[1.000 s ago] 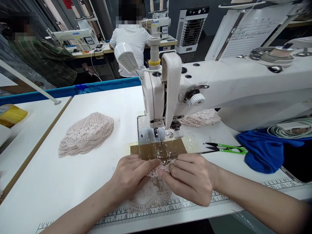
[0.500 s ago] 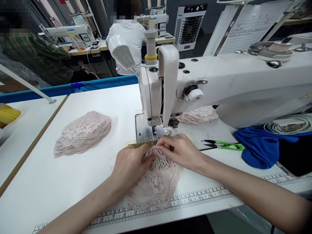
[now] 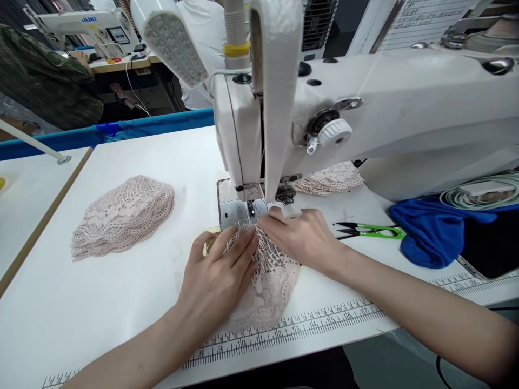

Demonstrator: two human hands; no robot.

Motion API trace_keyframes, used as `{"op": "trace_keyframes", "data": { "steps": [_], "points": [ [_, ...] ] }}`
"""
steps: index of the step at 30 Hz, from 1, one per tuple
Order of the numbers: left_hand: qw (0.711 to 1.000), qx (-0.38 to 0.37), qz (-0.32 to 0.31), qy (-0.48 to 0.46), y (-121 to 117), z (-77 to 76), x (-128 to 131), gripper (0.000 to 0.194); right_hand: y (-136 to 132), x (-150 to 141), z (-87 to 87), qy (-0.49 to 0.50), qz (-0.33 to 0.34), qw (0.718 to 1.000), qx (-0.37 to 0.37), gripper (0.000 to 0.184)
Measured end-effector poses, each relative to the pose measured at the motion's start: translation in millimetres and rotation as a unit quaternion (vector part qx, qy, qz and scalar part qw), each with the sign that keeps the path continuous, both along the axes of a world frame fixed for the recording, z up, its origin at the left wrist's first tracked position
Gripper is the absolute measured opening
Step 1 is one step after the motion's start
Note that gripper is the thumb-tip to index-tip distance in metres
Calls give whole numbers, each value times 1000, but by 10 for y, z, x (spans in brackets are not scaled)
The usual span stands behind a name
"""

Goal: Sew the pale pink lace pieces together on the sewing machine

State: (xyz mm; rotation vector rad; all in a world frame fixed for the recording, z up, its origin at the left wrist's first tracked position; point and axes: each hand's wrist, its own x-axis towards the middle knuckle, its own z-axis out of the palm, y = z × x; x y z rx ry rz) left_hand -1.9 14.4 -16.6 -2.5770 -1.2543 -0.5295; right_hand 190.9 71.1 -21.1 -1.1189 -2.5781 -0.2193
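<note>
A pale pink lace piece [image 3: 270,294] lies on the table with its upper edge gathered close to the presser foot [image 3: 252,210] of a white sewing machine [image 3: 344,116]. My left hand [image 3: 219,273] rests on the lace's left side, palm down, fingers laid over it and slightly apart. On the other side my right hand [image 3: 302,235] is closed, pinching the upper right edge of the lace just in front of the needle area. Its fingertips are partly hidden. To the left sits a stack of lace pieces [image 3: 124,216]; a second lace stack [image 3: 328,178] shows behind the needle.
Green-handled thread snips [image 3: 375,231] lie right of my right hand. Beyond them are a blue cloth [image 3: 432,229] and a dark flat object [image 3: 492,243]. A printed ruler [image 3: 320,324] runs along the table's front edge. Two people sit farther back, one near another sewing machine [image 3: 87,29].
Both hands have moved the lace forward to the presser foot. My left hand has gone from pinching to lying over the lace. The view has shifted closer to the machine.
</note>
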Motion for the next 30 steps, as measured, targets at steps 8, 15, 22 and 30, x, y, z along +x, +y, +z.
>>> {"op": "trace_keyframes", "data": {
  "steps": [8, 15, 22, 30],
  "points": [
    [1000, -5, 20, -3, 126, -40, -13, 34, -83, 19, -24, -34, 12, 998, 46, 24],
    [999, -11, 30, 4, 152, -59, -7, 35, -46, 23, -53, -62, -8, 997, 46, 23],
    [999, -3, 30, -12, 179, -79, 12, 36, -24, 34, -33, -85, -19, 996, 27, 25],
    [999, 1, 34, -6, 162, -101, 15, 38, -14, 32, -47, -84, -22, 996, 34, 23]
  ]
}}
